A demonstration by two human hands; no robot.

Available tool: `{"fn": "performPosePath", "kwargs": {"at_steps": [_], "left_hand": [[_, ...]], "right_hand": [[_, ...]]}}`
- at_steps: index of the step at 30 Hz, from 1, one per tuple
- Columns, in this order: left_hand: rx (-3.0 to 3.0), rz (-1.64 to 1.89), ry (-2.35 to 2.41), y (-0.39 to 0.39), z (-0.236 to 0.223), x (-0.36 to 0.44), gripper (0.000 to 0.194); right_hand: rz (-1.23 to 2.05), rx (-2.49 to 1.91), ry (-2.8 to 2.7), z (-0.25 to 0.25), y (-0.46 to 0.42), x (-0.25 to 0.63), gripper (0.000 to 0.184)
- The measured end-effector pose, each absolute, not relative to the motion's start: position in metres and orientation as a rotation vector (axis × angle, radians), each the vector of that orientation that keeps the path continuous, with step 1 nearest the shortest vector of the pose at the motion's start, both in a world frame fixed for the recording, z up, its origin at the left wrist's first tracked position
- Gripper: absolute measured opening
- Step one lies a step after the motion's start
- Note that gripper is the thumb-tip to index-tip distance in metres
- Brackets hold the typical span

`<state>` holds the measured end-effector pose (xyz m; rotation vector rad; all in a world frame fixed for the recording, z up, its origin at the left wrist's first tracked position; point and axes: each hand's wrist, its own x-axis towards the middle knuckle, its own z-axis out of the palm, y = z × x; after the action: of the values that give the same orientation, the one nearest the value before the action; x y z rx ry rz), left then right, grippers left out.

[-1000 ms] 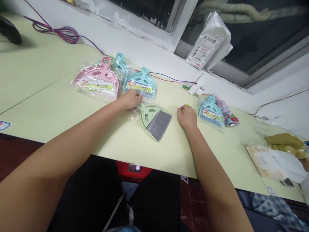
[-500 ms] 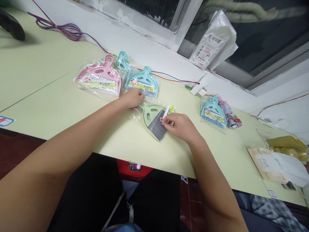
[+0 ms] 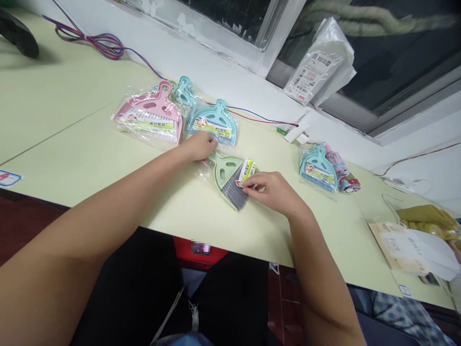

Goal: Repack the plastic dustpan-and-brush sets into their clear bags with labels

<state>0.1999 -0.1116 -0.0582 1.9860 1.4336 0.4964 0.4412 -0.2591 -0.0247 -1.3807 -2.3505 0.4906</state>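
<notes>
A green dustpan with a grey-bristled brush point(image 3: 232, 185) nested in it lies on the pale table, its handle pointing away to the left. My left hand point(image 3: 201, 145) is closed at the end of that handle, with crumpled clear plastic wrap point(image 3: 204, 171) just beneath. My right hand point(image 3: 272, 190) pinches the lower end of a yellow-and-white label card point(image 3: 247, 170) between thumb and fingers, over the bristles. Behind my left hand, a blue dustpan set point(image 3: 215, 120) and a pink dustpan set point(image 3: 153, 113) lie in clear bags.
Further right, another bagged blue dustpan set point(image 3: 319, 170) lies beside a bundle of patterned cloth point(image 3: 342, 173). A coiled red-and-blue cable point(image 3: 106, 46) runs along the wall. A wrapped white packet point(image 3: 313, 67) leans on the window; a face-tissue pack point(image 3: 399, 247) is at far right.
My right hand has tilted the label card, swinging its upper end slightly left over the brush. The left hand keeps its place at the handle.
</notes>
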Motion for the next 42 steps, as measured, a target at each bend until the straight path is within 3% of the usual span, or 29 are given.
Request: {"fn": "performPosePath", "kwargs": {"at_steps": [13, 30, 42], "left_hand": [[2.003, 0.488, 1.427, -0.111, -0.057, 0.199, 0.026], [1.998, 0.498, 1.419, -0.112, -0.057, 0.2, 0.025], [2.023, 0.504, 1.421, -0.112, -0.057, 0.199, 0.027]], "right_hand": [[0.788, -1.377, -2.307, -0.014, -0.265, 0.442, 0.015], [0.429, -1.225, -2.354, -0.034, -0.26, 0.43, 0.028], [0.178, -1.169, -2.537, -0.048, -0.257, 0.432, 0.028]]}}
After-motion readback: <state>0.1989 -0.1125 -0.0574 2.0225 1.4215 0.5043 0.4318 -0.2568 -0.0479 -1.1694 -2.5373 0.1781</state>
